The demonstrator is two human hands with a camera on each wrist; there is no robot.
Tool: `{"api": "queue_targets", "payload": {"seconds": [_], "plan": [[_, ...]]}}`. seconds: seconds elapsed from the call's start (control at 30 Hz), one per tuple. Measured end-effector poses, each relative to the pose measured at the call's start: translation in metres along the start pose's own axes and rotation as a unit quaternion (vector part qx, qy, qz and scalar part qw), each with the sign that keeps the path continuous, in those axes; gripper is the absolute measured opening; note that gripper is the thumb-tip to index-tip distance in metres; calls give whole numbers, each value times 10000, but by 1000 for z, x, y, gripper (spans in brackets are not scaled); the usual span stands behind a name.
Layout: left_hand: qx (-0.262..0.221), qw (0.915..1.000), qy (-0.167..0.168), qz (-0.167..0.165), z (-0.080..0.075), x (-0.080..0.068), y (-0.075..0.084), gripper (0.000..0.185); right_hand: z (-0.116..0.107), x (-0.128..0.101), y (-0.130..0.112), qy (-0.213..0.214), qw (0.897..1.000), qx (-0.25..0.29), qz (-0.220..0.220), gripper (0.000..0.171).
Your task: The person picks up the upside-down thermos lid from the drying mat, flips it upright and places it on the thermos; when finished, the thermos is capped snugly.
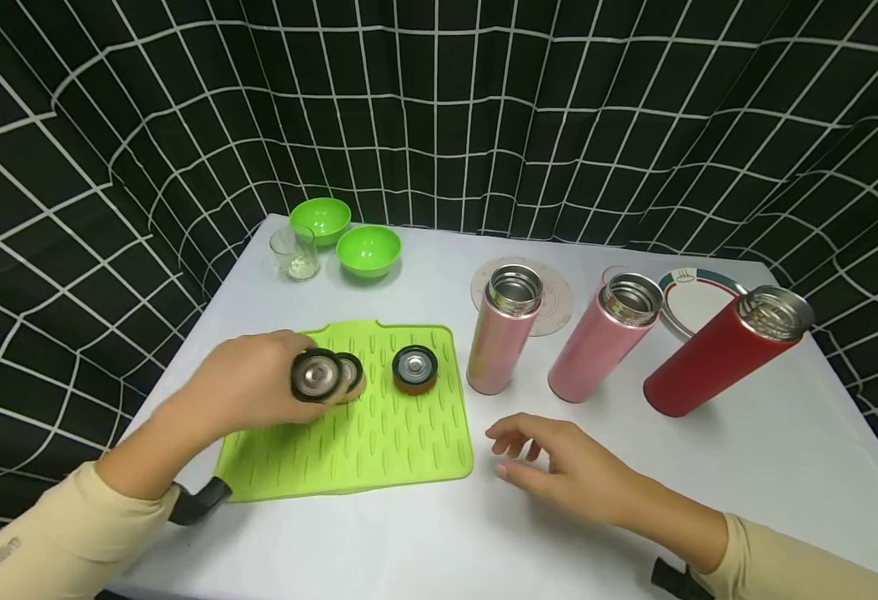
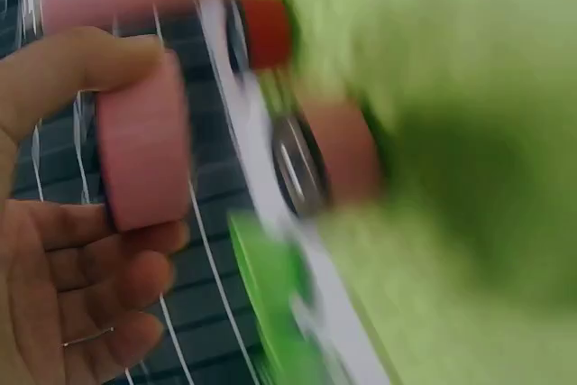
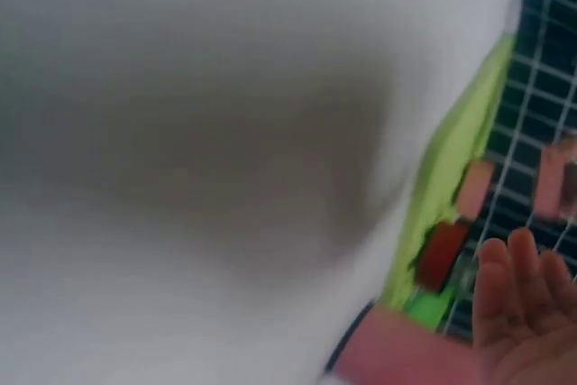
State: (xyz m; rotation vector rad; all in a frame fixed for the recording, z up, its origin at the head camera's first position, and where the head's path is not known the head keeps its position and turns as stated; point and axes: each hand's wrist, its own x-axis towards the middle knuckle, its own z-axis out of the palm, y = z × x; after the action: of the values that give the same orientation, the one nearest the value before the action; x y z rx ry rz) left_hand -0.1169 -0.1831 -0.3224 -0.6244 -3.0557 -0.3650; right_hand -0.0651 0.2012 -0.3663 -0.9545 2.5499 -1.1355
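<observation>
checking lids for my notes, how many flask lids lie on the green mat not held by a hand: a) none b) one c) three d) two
d: two lids lie free on the green mat, a pink lid and a red lid, while the left hand holds a third lid.

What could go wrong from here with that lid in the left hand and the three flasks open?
The left hand grips a pink lid right beside another lid on the green mat; it may knock that one. The pink flasks and red flask stand open close together, so a reach by the right hand could tip one.
</observation>
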Motion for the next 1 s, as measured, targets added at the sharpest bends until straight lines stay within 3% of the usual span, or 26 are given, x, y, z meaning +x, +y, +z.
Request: {"api": "queue_targets", "payload": {"seconds": [0.07,0.17,0.23,0.3,0.6,0.73,0.8,0.9,0.93,0.97,1.0], "plan": [[-102,9985,189,508,6,8,32,52,3,9,-7,-178,9901,1277,560,33],[-121,9918,201,1255,14,22,74,51,7,22,-15,-276,9551,2618,1359,42],[11,9860,173,1659,17,30,96,52,8,29,-18,-255,9377,3054,1635,43],[197,9810,174,1923,19,37,110,51,9,33,-20,-182,9358,3051,1759,38],[539,9705,165,2344,24,45,136,47,10,30,-19,87,9361,3029,1785,27],[393,9743,191,2211,25,44,139,54,8,30,-17,400,9407,2909,1701,25],[21,9784,122,2065,27,43,137,68,6,28,-17,681,9474,2706,1567,22],[-1060,9805,-293,1631,28,41,133,91,-1,27,-15,1159,9740,1779,791,18],[-1561,9758,-482,1451,28,40,131,95,-4,27,-14,1344,9821,1289,293,20],[-2152,9659,-667,1275,29,40,129,95,-8,27,-13,1542,9852,704,-247,20],[-2763,9511,-858,1083,29,40,126,91,-12,28,-12,1754,9811,43,-809,20]]}}
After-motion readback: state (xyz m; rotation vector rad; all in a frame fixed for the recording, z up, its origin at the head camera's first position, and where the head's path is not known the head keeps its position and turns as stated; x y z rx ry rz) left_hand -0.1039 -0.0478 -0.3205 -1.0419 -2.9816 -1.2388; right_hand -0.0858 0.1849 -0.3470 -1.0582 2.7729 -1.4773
